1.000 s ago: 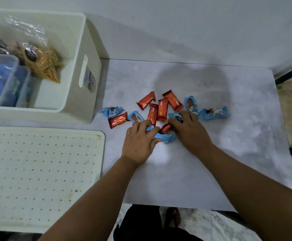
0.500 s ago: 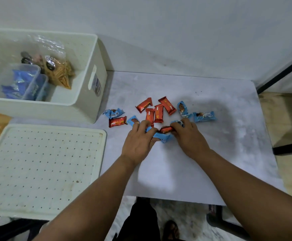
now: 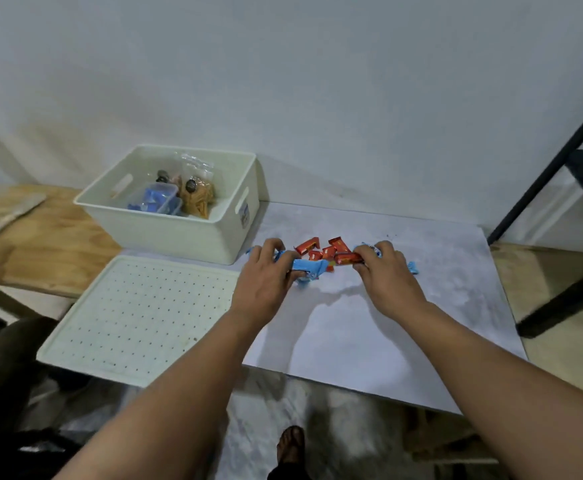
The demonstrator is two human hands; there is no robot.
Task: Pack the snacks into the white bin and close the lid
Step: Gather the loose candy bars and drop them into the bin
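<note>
The perforated lid [image 3: 137, 317] lies flat at the left, in front of the open white bin [image 3: 175, 233]; the left hand [image 3: 266, 282] closes on a blue snack [image 3: 305, 266]. Red snacks [image 3: 328, 252] lie between the hands, partly hidden; the right hand [image 3: 385, 275] pinches a red wrapper [image 3: 347, 259], covering further blue packets.

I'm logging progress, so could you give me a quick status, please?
Both hands gathering snacks. Bin open, lid off. Nothing blocking.

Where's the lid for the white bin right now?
In the head view the perforated lid lies flat at lower left, directly in front of the white bin, beside the left hand.
</note>
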